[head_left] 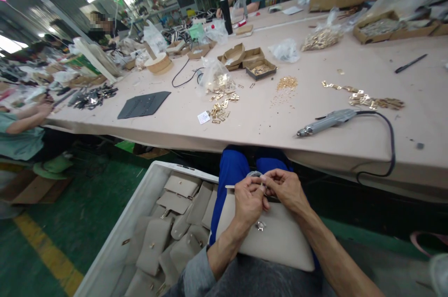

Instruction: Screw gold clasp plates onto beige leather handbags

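A beige bag piece (280, 236) lies across my lap, with a small shiny metal fitting (260, 226) on its surface. Over its far edge my left hand (249, 198) is closed, fingertips pinched together. My right hand (284, 189) meets it from the other side, thumb and fingers also pinched. Whatever sits between the fingertips is too small and covered to name. A greyish, clear-looking bit (255, 174) shows just behind the fingers.
Left of my legs, a white crate (115, 236) holds several beige bags (154, 241). On the table lie an electric screwdriver (325, 122) with its cable, gold metal pieces (220, 110), tiny gold parts (287, 83), a dark panel (143, 105) and small cardboard boxes (261, 69). Other people work beyond.
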{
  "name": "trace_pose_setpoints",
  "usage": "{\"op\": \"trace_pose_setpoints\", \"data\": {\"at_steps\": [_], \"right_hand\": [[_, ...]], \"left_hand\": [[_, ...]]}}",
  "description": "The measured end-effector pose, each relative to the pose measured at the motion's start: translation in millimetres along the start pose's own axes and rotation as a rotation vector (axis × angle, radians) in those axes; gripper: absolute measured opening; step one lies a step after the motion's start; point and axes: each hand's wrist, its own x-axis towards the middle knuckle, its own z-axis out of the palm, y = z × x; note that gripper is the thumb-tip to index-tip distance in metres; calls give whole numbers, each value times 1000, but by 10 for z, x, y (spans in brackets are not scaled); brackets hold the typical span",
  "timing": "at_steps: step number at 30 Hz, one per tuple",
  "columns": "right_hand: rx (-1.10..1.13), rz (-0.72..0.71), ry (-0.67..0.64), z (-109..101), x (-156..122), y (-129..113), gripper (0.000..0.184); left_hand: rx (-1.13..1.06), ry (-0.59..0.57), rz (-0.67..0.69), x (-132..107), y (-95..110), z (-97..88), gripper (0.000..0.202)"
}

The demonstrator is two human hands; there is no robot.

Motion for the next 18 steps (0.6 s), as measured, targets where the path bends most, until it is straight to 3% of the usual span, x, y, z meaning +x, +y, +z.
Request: {"op": "trace_pose_setpoints", "data": {"at_steps": [6, 13, 16, 18], "right_hand": [[-75, 10, -51, 75, 117, 42, 46], [-215, -30, -58, 153, 292, 152, 49], [-440, -113, -89, 166, 336, 19, 47], [-656, -246, -16, 187, 397, -178, 42]], "left_hand": [[5, 48, -7, -32, -37, -18, 29], [-95, 96, 13, 181, -273, -65, 47], [-104, 142, -11, 280, -400, -72, 51], [-101, 163, -21, 317, -447, -70, 51]]}}
